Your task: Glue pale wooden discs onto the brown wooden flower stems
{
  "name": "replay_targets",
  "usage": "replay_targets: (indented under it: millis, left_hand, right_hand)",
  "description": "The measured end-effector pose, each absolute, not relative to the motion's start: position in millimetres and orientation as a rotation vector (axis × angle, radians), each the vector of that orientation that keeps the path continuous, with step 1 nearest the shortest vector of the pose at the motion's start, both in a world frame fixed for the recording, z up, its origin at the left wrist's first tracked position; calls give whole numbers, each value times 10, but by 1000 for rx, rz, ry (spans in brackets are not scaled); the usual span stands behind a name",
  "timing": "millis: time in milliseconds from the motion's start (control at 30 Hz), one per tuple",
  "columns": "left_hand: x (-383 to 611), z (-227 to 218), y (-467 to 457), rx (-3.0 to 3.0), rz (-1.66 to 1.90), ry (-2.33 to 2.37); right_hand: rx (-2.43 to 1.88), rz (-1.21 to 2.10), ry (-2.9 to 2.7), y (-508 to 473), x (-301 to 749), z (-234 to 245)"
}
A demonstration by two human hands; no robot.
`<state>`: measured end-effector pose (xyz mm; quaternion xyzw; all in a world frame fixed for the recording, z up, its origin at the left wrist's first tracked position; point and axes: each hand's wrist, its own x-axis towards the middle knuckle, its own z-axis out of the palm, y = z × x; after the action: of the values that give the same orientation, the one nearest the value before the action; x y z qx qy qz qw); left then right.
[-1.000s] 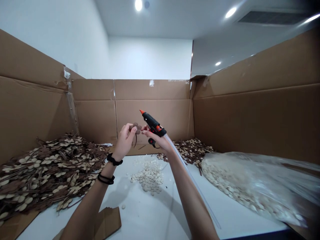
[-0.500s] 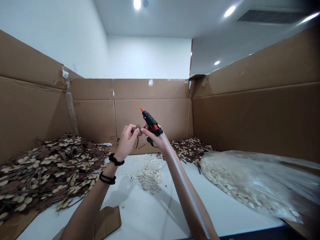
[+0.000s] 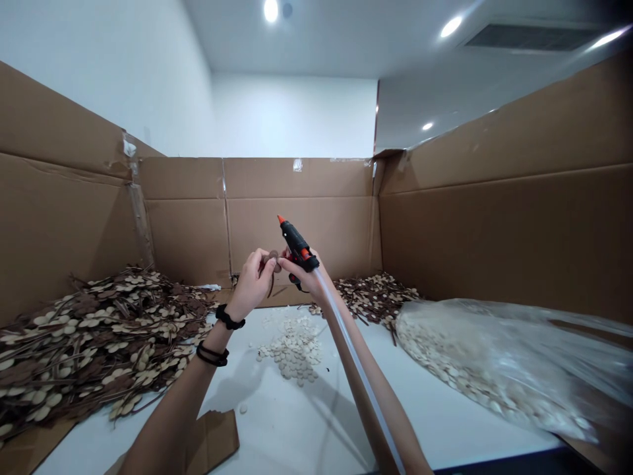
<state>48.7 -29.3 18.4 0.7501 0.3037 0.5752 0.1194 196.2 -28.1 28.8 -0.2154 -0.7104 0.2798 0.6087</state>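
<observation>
Between the fingertips of my left hand (image 3: 253, 282) is a small brown flower with a thin stem (image 3: 271, 285) hanging down. My right hand (image 3: 307, 276) is closed around a black and orange glue gun (image 3: 297, 244), whose orange tip points up and to the left. The thumb of that hand also touches the flower's edge. A long clear glue stick (image 3: 353, 356) runs from the gun's back along my right forearm. Below both hands, a loose pile of small pale discs (image 3: 293, 349) lies on the white table (image 3: 277, 435).
Brown and cream flowers with stems are heaped (image 3: 109, 336) at the left. Another brown and cream pile (image 3: 378, 293) lies at the back right. A clear plastic bag of pale discs (image 3: 475, 349) stretches along the right. Cardboard walls (image 3: 301, 224) surround the table; a cardboard piece (image 3: 212, 439) lies in front.
Both hands stay together at the flower. The glue gun has tilted very slightly and shifted a little left with my right hand. Little else differs.
</observation>
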Motion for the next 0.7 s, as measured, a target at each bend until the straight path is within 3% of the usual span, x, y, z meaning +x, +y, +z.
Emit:
replay_targets:
  millis: [400, 600, 700]
  left_hand:
    - [304, 279, -257, 2229, 1426, 786]
    - [176, 280, -150, 2231, 1531, 1005]
    - [145, 191, -28, 2283, 1408, 1210]
  right_hand:
    - [-525, 616, -1670, -298, 2082, 315]
    - [-621, 723, -1845, -180, 2232, 269]
    - [-709, 880, -1869, 42, 2392, 170]
